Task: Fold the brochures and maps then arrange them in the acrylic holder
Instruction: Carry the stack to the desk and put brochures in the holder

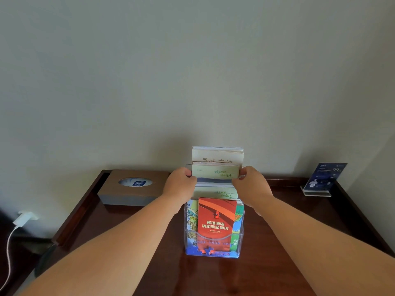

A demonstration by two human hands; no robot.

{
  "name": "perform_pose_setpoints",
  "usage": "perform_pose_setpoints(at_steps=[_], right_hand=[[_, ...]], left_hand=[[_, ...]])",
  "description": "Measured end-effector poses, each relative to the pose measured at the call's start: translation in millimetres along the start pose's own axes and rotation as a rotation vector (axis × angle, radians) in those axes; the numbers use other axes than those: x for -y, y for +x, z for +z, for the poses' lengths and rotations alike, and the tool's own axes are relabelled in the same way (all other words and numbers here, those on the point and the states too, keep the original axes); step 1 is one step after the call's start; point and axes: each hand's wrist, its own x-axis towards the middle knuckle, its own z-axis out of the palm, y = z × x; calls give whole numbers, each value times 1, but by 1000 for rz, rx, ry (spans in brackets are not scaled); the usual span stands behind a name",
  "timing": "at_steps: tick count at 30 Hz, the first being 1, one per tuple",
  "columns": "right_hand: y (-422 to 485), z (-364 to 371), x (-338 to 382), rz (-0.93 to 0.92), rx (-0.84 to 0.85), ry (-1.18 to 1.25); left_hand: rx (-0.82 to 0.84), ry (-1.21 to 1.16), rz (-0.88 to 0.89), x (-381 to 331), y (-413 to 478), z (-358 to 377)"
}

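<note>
Both hands [215, 184] grip holder [240, 238]; red brochure [217, 221] reads "宾馆酒店消防安全知识".

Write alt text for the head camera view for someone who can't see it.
Two hands, left and right, grip the sides of a tiered acrylic holder full of folded brochures on a dark wooden desk, an orange fire-safety brochure in front. A tissue box sits left, a sign stand right.

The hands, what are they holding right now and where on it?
Both hands grip the pale green brochure stack in the acrylic holder: left hand on its left edge, right hand on its right edge.
</note>
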Motion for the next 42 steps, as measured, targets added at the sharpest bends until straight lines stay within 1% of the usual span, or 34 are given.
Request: perform_pose_setpoints(at_steps=[5,11,17,28,31,33,36,38,42], right_hand=[[-4,5,-2,1,-4,48],[-7,11,-4,47,38,49],[-6,8,-4,12,21,22],[-8,8,-6,49,80,85],[-10,6,-6,47,68,73],[-11,2,-9,27,10,34],[-13,-1,-18,51,-82,40],[-15,1,-24,89,-99,61],[-18,11,-30,204,0,175]], left_hand=[[42,26,23,-2,-3,3],[71,97,-43,-3,-4,7],[73,72,-81,-4,-3,3],[108,40,-119,-5,-2,3],[84,45,-84,-6,-3,-1],[33,55,-44,-5,-3,-4],[-41,-39,-46,9,-3,-8],[-51,-103,-81,22,-6,-6],[-2,-293,-266,37,-8,1]])
